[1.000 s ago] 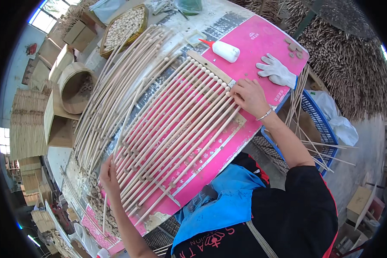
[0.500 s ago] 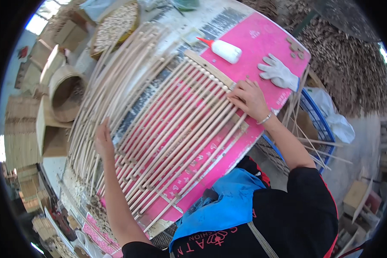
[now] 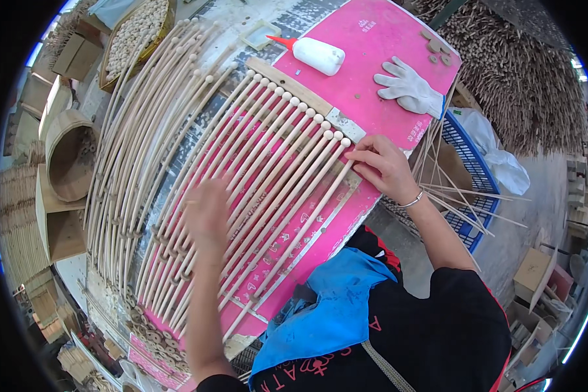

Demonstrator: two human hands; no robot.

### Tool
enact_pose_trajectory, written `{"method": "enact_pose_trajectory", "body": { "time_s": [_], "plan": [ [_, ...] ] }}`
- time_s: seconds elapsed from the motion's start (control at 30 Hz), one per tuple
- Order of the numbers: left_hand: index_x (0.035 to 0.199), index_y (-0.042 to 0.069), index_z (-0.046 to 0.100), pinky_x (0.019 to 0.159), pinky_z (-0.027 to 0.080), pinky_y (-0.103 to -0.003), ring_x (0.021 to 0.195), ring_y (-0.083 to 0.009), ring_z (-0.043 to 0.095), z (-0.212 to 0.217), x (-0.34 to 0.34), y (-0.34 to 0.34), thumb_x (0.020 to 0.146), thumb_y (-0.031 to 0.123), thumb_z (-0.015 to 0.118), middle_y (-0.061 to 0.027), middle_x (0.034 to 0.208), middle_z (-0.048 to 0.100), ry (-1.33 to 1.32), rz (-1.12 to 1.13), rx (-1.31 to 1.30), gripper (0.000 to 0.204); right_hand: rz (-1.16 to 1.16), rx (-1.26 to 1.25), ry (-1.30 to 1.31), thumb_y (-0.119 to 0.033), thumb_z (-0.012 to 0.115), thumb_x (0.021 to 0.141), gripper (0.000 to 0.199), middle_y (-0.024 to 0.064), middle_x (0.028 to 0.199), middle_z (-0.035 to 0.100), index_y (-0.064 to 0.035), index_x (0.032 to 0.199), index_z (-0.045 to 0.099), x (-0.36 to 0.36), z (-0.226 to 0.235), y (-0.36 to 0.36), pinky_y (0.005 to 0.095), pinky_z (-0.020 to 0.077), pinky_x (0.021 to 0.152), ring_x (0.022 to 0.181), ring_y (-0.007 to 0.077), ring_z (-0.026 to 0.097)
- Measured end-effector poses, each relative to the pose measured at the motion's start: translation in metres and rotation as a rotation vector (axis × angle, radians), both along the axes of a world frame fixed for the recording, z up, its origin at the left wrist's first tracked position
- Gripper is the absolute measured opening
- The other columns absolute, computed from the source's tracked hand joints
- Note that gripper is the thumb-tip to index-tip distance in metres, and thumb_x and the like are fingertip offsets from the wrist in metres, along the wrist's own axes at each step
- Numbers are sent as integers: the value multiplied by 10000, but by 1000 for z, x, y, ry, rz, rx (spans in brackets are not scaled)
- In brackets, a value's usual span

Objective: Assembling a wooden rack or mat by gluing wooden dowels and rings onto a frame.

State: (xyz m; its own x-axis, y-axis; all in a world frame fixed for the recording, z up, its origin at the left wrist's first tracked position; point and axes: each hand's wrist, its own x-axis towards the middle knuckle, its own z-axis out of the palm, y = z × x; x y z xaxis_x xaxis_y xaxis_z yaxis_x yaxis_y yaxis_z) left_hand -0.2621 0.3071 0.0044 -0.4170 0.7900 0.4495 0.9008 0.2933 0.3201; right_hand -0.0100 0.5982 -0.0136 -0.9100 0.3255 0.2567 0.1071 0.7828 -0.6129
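A row of slim wooden rods [image 3: 277, 189] lies slanted across the pink table top, most with a round wooden ball [image 3: 294, 102] at the far end. Those ends line up along a flat wooden strip [image 3: 287, 85]. At the nearest rod [image 3: 305, 216], my right hand [image 3: 384, 171] pinches just below its ball [image 3: 345, 142]. My left hand [image 3: 208, 215] hovers over the middle of the row, its fingers smeared by motion. Farther left lies a thicker bunch of rods [image 3: 127, 163], many with small wooden rings partway along.
A white glue bottle [image 3: 320, 57] with a red nozzle and a knitted glove [image 3: 408, 88] lie beyond the row. A tub of wooden balls [image 3: 137, 36] stands far left. Loose wooden rings [image 3: 153, 336] lie near left. A blue basket [image 3: 480, 179] sits right of the table.
My left hand has moved right, from the left bunch to over the row. My right hand has shifted to the nearest rod, whose end showed no ball before and has one now.
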Motion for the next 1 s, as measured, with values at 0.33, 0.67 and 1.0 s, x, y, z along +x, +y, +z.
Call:
{"method": "enact_pose_trajectory", "body": {
  "time_s": [0.33, 0.67, 1.0],
  "plan": [
    [1272, 38, 691, 828, 544, -413, 958, -290, 631, -9, 87, 48, 856, 1, 616, -115, 1080, 630, -102, -2, -174, 424, 74, 255, -69, -37, 668, 798, 441, 59, 1032, 623, -121, 1231, 690, -32, 9, -4, 414, 444, 824, 983, 271, 603],
    [1238, 34, 714, 845, 546, -416, 988, -306, 627, -5, 84, 61, 829, -20, 648, -120, 1063, 620, -195, -36, -190, 418, 94, 110, 29, 3, 651, 795, 430, 97, 1059, 618, -84, 1213, 699, -24, -1, 1, 422, 473, 856, 1008, 304, 600],
    [1242, 35, 705, 862, 535, -430, 996, -322, 624, -7, 94, 57, 836, -36, 637, -130, 1085, 620, -233, 36, -137, 418, 196, -22, 49, -47, 705, 858, 188, 89, 952, 616, -88, 1040, 719, -22, 1, 14, 406, 517, 759, 885, 292, 648]
  ]
}}
